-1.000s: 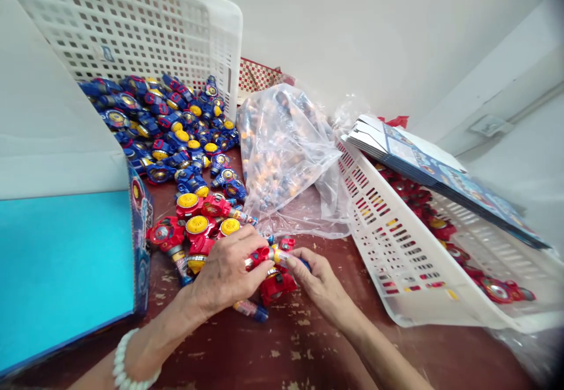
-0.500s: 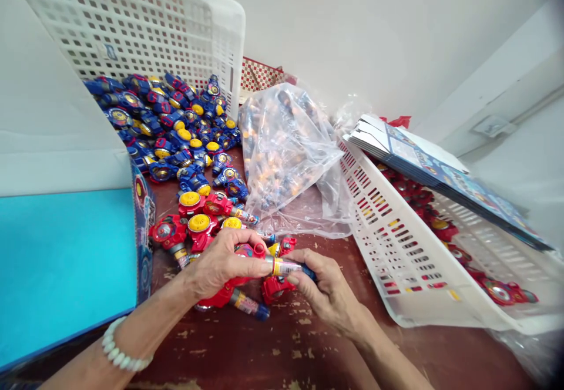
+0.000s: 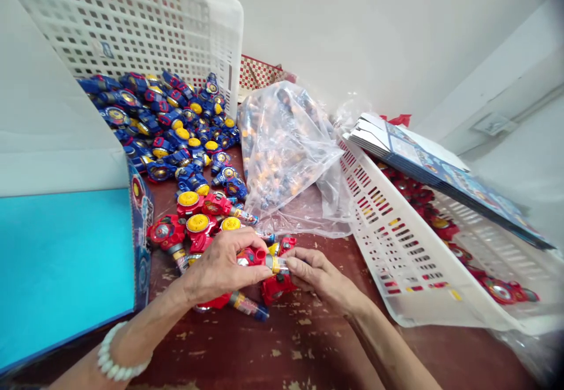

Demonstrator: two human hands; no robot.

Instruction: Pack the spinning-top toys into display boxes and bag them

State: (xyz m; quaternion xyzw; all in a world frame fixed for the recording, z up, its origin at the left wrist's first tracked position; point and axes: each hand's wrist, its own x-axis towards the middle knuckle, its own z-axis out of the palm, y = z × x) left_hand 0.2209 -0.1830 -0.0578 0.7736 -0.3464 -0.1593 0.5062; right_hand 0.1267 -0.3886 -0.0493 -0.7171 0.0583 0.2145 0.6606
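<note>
My left hand (image 3: 224, 264), with a beaded bracelet on its wrist, is closed around a red toy (image 3: 251, 256). A clear tube (image 3: 278, 265) with a yellow band extends from the toy's right side. The fingers of my right hand (image 3: 315, 275) pinch the far end of this tube and cover its tip. Red toys with yellow discs (image 3: 198, 222) lie just beyond my left hand. Under and beside my hands are more red toys, one with a blue-tipped tube (image 3: 249, 306) pointing right.
Blue toys (image 3: 176, 123) spill from a white basket (image 3: 176, 20) at the back left. A clear bag (image 3: 286, 143) of small parts stands mid-table. Flat boxes (image 3: 440, 167) rest on another white basket (image 3: 396, 249) at right. A blue-lined box (image 3: 66, 266) is at left.
My right hand has shifted slightly left along the tube, and its fingers now cover the blue end that showed before. My left hand still holds the red toy.
</note>
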